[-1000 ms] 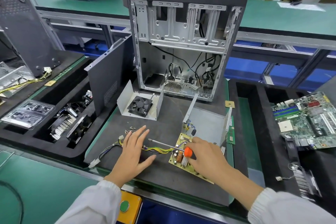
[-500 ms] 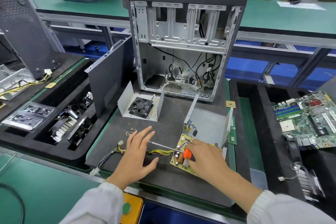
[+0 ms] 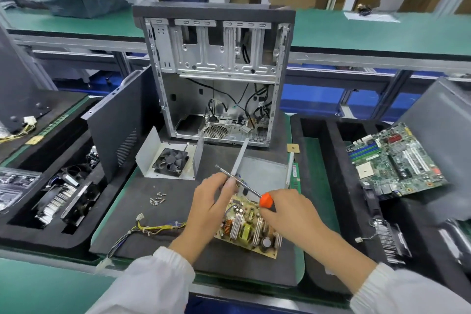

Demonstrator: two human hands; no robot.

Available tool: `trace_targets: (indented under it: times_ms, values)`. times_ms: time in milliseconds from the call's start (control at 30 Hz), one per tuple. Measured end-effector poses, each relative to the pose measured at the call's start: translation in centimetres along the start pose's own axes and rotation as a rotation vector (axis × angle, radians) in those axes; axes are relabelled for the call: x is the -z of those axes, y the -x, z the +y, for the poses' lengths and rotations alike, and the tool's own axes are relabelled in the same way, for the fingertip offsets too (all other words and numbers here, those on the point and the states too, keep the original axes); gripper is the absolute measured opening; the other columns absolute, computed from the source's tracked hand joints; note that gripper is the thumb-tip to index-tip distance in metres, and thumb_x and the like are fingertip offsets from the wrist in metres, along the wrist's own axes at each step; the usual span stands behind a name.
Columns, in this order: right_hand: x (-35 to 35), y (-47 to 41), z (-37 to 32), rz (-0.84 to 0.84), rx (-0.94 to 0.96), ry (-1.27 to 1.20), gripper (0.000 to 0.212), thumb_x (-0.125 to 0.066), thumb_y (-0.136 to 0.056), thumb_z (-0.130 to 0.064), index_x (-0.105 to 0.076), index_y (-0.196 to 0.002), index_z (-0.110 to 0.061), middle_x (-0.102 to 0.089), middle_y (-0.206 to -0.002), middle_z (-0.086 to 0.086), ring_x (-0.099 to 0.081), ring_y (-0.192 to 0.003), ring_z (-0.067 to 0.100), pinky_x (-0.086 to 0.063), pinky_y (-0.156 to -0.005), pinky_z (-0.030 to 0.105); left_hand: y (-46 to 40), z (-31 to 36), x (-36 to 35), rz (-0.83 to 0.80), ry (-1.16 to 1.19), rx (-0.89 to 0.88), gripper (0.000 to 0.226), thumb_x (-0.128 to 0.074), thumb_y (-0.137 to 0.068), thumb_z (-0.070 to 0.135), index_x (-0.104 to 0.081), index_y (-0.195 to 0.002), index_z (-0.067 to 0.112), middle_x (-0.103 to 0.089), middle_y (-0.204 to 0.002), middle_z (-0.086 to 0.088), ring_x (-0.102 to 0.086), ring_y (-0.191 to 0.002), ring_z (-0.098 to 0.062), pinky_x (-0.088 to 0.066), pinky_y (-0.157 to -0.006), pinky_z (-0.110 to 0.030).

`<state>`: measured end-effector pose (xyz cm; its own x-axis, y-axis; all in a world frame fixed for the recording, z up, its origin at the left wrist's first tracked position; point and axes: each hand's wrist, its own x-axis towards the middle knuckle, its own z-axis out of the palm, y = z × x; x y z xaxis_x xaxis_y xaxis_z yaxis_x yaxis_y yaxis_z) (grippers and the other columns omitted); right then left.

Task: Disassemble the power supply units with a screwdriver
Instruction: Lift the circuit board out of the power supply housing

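My right hand (image 3: 290, 214) grips the screwdriver (image 3: 251, 192) by its orange-and-black handle, fingers curled round it, with the steel shaft running up toward ten o'clock. My left hand (image 3: 211, 205) meets that shaft partway along: thumb and fingertips pinch it just short of the tip, which pokes out past my knuckles.

Right under both hands, at the centre of the dark foam mat (image 3: 163, 201), lies the power supply circuit board (image 3: 248, 228), flat, component side up, with its silver heatsinks, yellow transformer and copper coil showing. My left palm covers its left edge and my right hand hangs over its right part. From the board a bundle of yellow and black wires (image 3: 150, 231) trails off toward eight o'clock, ending in white plugs.

At twelve o'clock from the board sits the open grey metal shell of the power supply (image 3: 265, 169), upright walls around a bare floor. At ten o'clock stands the other cover piece with the black fan (image 3: 170, 160) in it. A small heap of loose screws (image 3: 158, 198) lies on the mat at nine o'clock, apart from my left hand.

Further back at twelve o'clock stands the stripped computer case (image 3: 216, 71), side open. A green motherboard (image 3: 392, 163) rests tilted in the black tray at three o'clock.
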<state>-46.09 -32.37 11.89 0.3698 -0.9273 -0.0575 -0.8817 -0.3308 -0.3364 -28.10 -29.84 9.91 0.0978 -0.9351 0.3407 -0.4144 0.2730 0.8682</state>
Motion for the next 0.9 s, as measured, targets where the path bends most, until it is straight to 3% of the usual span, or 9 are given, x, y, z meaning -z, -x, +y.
trace_targets:
  times_ms: [133,233,333,400,467,633,767,833,900]
  values:
    - [2.0,1.8,2.9,0.051,-0.105,-0.059,0.041,-0.053,-0.089,-0.045,-0.043,-0.057,-0.021,-0.047,-0.062,-0.004,-0.050,-0.065,0.022,-0.033,-0.050,0.029,-1.5,4.3,-5.0,-0.160,0.347,0.265,0.032,-0.047,-0.102,0.025,-0.074,-0.090,0.011,-0.073,-0.083,-0.003,-0.067,-0.083,-0.011,-0.048,-0.079,-0.021]
    - [3.6,3.0,5.0,0.082,-0.167,-0.070,0.031,-0.053,-0.089,-0.049,-0.059,-0.075,-0.022,-0.061,-0.083,0.001,-0.061,-0.081,0.025,-0.047,-0.065,0.032,-2.3,6.7,-7.8,-0.318,0.518,0.351,0.039,-0.040,-0.104,0.021,-0.073,-0.086,0.011,-0.075,-0.087,-0.009,-0.066,-0.085,-0.018,-0.051,-0.085,-0.028]
    - [5.5,4.3,7.1,0.143,-0.203,-0.075,0.020,-0.055,-0.088,-0.046,-0.055,-0.086,-0.026,-0.065,-0.090,-0.001,-0.062,-0.089,0.024,-0.045,-0.068,0.031,-3.5,8.6,-10.1,-0.345,0.652,0.410,0.041,-0.037,-0.104,0.021,-0.069,-0.083,0.005,-0.073,-0.087,-0.013,-0.063,-0.084,-0.025,-0.050,-0.082,-0.035]
    - [6.7,5.3,8.2,0.187,-0.251,-0.068,0.023,-0.055,-0.089,-0.047,-0.049,-0.086,-0.025,-0.062,-0.086,-0.001,-0.062,-0.087,0.025,-0.044,-0.067,0.032,-4.2,9.7,-11.5,-0.379,0.730,0.444,0.044,-0.035,-0.105,0.022,-0.067,-0.079,0.008,-0.074,-0.087,-0.013,-0.064,-0.082,-0.024,-0.055,-0.077,-0.030]
    - [7.7,6.4,9.0,0.238,-0.313,-0.096,0.024,-0.055,-0.088,-0.050,-0.047,-0.084,-0.027,-0.059,-0.081,-0.003,-0.062,-0.084,0.024,-0.046,-0.066,0.033,-4.7,10.7,-13.0,-0.407,0.807,0.490,0.040,-0.034,-0.105,0.024,-0.061,-0.079,0.010,-0.073,-0.087,-0.014,-0.066,-0.084,-0.026,-0.055,-0.081,-0.036]
    - [9.0,8.9,11.3,0.393,-0.417,-0.120,0.031,-0.056,-0.084,-0.053,-0.059,-0.094,-0.024,-0.066,-0.086,0.000,-0.061,-0.083,0.024,-0.044,-0.065,0.032,-4.9,13.7,-18.1,-0.430,1.053,0.577,0.040,-0.030,-0.105,0.029,-0.048,-0.076,0.009,-0.070,-0.083,-0.015,-0.072,-0.084,-0.027,-0.056,-0.069,-0.034]
    - [9.8,11.0,13.6,0.473,-0.431,-0.155,0.019,-0.056,-0.082,-0.040,-0.058,-0.084,-0.021,-0.064,-0.078,0.002,-0.060,-0.079,0.024,-0.036,-0.058,0.033,-3.2,16.2,-22.7,-0.557,1.052,0.534,0.045,-0.034,-0.103,0.028,-0.062,-0.082,0.000,-0.069,-0.093,-0.023,-0.068,-0.087,-0.026,-0.055,-0.082,-0.034]
    - [10.4,12.1,15.1,0.452,-0.454,-0.192,0.013,-0.057,-0.080,-0.034,-0.051,-0.077,-0.022,-0.056,-0.071,-0.003,-0.057,-0.072,0.023,-0.033,-0.056,0.032,-2.7,17.1,-24.7,-0.588,1.045,0.547,0.045,-0.034,-0.102,0.027,-0.061,-0.081,-0.001,-0.069,-0.094,-0.025,-0.068,-0.081,-0.025,-0.058,-0.074,-0.029]
    - [11.1,13.1,16.9,0.437,-0.447,-0.269,0.010,-0.057,-0.080,-0.033,-0.052,-0.079,-0.024,-0.056,-0.072,-0.005,-0.056,-0.068,0.020,-0.041,-0.057,0.032,-2.6,18.1,-26.5,-0.578,1.074,0.613,0.044,-0.033,-0.104,0.029,-0.054,-0.075,0.002,-0.069,-0.094,-0.028,-0.069,-0.076,-0.026,-0.059,-0.065,-0.030]
